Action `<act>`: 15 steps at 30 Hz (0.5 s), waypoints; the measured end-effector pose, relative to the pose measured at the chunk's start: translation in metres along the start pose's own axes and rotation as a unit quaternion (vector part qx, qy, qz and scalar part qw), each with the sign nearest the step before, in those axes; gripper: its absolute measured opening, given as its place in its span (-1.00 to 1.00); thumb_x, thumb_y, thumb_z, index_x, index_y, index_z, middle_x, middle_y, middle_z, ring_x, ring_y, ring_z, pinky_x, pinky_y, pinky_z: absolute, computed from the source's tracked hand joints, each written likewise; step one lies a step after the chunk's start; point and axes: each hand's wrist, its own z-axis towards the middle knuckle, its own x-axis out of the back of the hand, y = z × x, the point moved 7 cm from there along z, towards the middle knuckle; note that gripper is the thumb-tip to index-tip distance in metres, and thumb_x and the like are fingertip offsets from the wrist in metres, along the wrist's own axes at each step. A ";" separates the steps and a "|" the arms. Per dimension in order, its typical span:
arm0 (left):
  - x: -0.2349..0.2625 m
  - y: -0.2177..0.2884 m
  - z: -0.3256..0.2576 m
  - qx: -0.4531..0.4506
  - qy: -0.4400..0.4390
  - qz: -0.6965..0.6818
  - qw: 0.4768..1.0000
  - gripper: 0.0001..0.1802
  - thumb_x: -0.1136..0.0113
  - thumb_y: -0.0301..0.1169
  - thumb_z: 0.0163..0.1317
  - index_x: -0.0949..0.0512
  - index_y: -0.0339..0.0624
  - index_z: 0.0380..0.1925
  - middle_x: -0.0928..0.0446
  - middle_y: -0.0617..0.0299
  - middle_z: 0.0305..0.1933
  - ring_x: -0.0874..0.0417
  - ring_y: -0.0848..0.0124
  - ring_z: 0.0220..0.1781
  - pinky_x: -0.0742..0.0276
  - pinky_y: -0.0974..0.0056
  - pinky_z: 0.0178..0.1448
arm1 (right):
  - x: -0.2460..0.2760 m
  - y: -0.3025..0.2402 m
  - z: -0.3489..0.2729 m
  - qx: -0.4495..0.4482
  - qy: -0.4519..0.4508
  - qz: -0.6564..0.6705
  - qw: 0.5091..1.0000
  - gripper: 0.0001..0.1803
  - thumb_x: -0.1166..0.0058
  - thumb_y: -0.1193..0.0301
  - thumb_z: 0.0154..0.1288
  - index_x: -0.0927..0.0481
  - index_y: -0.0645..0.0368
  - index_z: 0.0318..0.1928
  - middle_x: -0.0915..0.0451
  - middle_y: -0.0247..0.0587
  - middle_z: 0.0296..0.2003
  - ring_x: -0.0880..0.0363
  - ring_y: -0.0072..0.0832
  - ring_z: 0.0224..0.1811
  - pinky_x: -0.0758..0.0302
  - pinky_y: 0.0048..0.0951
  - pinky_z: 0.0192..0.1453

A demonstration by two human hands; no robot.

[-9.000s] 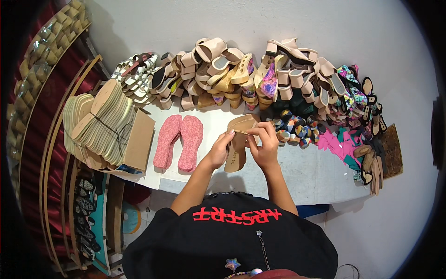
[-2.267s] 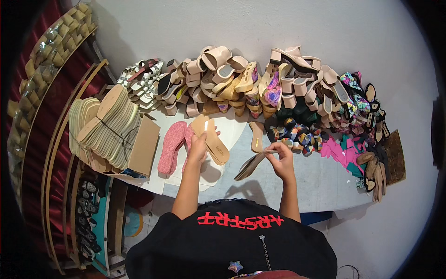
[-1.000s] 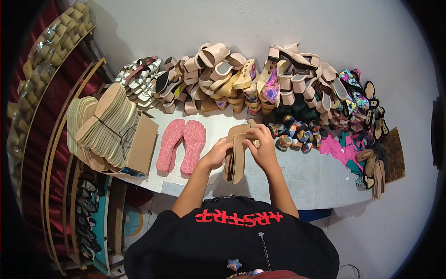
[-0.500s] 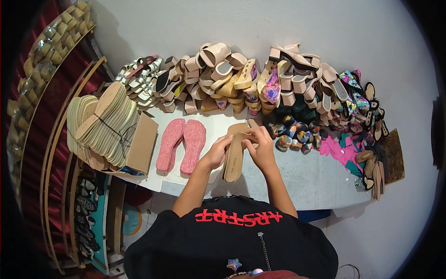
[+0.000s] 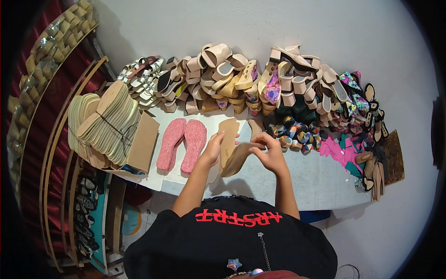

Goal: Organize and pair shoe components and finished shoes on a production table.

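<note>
In front of me, my left hand is closed on the edge of a tan insole, which stands nearly upright. A second tan insole lies against it, tilted and bent away to the right. My right hand is closed in a pinch at that second insole's upper right edge. Another tan piece shows just beyond my right fingers; part of it is hidden. To the left of my left hand lie pink speckled sole shapes on the table.
A box at the left carries a tied stack of insoles. Heeled sandals are heaped along the wall. Patterned rolled pieces and pink scraps lie on the table at the right. Wooden racks stand far left.
The two insoles, lying together before, have come apart. The second one has swung to the right in my right hand, while my left hand has shifted slightly left.
</note>
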 end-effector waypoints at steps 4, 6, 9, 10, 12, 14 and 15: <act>0.012 -0.002 -0.001 0.032 0.040 -0.049 0.997 -0.52 0.48 -0.18 0.29 -0.24 -0.28 0.02 -0.43 0.06 -0.12 -0.48 0.30 -0.22 -0.43 0.19 -0.16 | 0.001 -0.026 -0.013 -0.018 -0.178 0.167 0.970 -0.72 -0.16 0.56 -0.06 -0.45 0.30 -0.26 -0.51 -0.29 -0.39 -0.47 -0.60 -0.31 -0.43 -0.53 -0.27; 0.016 0.001 -0.003 0.025 0.064 -0.117 0.991 -0.49 0.50 -0.17 0.27 -0.27 -0.28 0.01 -0.43 0.06 -0.12 -0.47 0.30 -0.22 -0.46 0.18 -0.18 | 0.010 -0.043 -0.019 -0.025 -0.190 0.187 0.964 -0.73 -0.16 0.57 -0.07 -0.48 0.34 -0.26 -0.51 -0.25 -0.36 -0.47 -0.55 -0.30 -0.42 -0.54 -0.24; 0.024 0.000 -0.002 0.024 0.078 -0.094 0.992 -0.49 0.51 -0.15 0.27 -0.26 -0.26 0.03 -0.43 0.06 -0.11 -0.48 0.31 -0.24 -0.45 0.19 -0.18 | 0.033 -0.061 -0.021 0.108 -0.174 0.181 0.962 -0.89 -0.10 0.58 -0.04 -0.54 0.34 -0.41 -0.49 -0.19 -0.35 -0.44 -0.53 -0.33 -0.36 -0.58 -0.28; 0.024 0.001 -0.002 0.022 0.072 -0.082 0.994 -0.48 0.51 -0.14 0.27 -0.25 -0.26 0.03 -0.43 0.05 -0.11 -0.48 0.30 -0.22 -0.45 0.20 -0.18 | 0.034 -0.058 -0.020 0.108 -0.174 0.181 0.962 -0.89 -0.10 0.58 -0.04 -0.54 0.34 -0.41 -0.49 -0.19 -0.35 -0.44 -0.53 -0.33 -0.36 -0.58 -0.28; 0.010 0.010 -0.004 0.001 0.016 -0.059 0.998 -0.47 0.52 -0.12 0.28 -0.24 -0.25 0.05 -0.42 0.04 -0.10 -0.48 0.29 -0.20 -0.44 0.20 -0.16 | 0.044 -0.045 -0.015 0.064 -0.098 0.219 0.969 -0.89 -0.07 0.57 -0.02 -0.53 0.35 -0.42 -0.46 -0.22 -0.40 -0.41 -0.55 -0.36 -0.32 -0.60 -0.29; -0.007 0.018 -0.008 -0.019 -0.040 -0.036 0.998 -0.46 0.53 -0.10 0.29 -0.22 -0.24 0.06 -0.41 0.03 -0.08 -0.48 0.28 -0.17 -0.44 0.20 -0.15 | 0.037 -0.043 -0.007 0.074 -0.106 0.195 0.972 -0.89 -0.06 0.55 0.01 -0.51 0.36 -0.40 -0.44 -0.27 -0.43 -0.42 -0.56 -0.35 -0.34 -0.60 -0.28; -0.017 0.015 -0.009 0.009 -0.068 -0.055 0.996 -0.46 0.54 -0.10 0.29 -0.20 -0.23 0.08 -0.41 0.01 -0.07 -0.48 0.26 -0.16 -0.42 0.21 -0.11 | 0.027 -0.037 -0.003 0.044 -0.114 0.173 0.977 -0.88 -0.05 0.55 0.03 -0.50 0.35 -0.39 -0.45 -0.28 -0.42 -0.43 -0.57 -0.36 -0.36 -0.60 -0.28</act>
